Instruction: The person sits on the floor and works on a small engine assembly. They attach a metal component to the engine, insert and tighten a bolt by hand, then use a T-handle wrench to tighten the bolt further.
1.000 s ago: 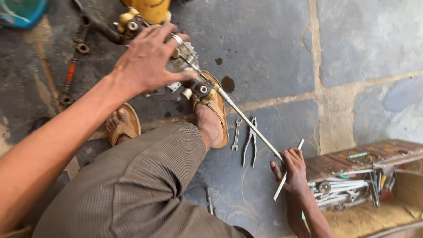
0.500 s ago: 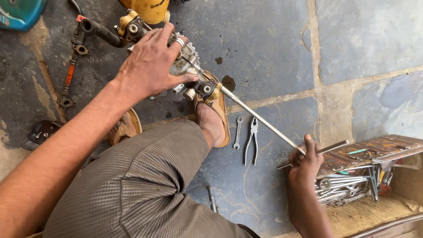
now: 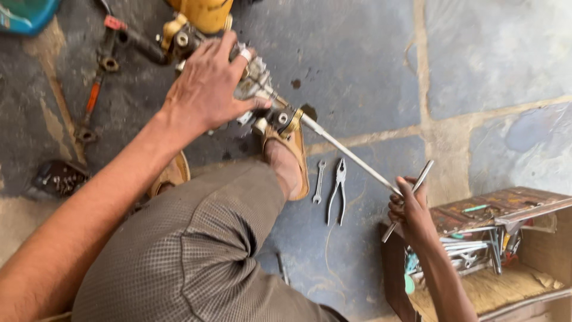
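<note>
one metal mechanism (image 3: 253, 77) sits on the stone floor (image 3: 357, 53) at the top of view, w/ one long steel rod (image 3: 345, 152) running out of it. the rod's long axis goes diagonally – upper left at the mechanism, down to the lower right, where its far end points toward the wooden toolbox (image 3: 506, 250).

left hand (image 3: 205, 89) lies palm down on the mechanism, fingers spread and curled over its top, pressing on it. right hand (image 3: 411, 211) is at the rod's far end, closed round a thin metal bar (image 3: 408, 200) that stands crosswise to the rod, tilted upper right to lower left; whether the bar touches the rod tip i can't tell.

counted: 2 hands, 1 rod, 1 bar. one foot in a tan sandal (image 3: 292, 161) is planted beside the rod, just below the mechanism; a 2nd sandal (image 3: 170, 176) shows behind the knee. on the floor btwn foot and right hand lie 1 small spanner (image 3: 320, 180) and 1 pair of pliers (image 3: 338, 189), side by side, both lengthwise toward the person. the toolbox holds several more spanners – too jumbled to count.
</note>
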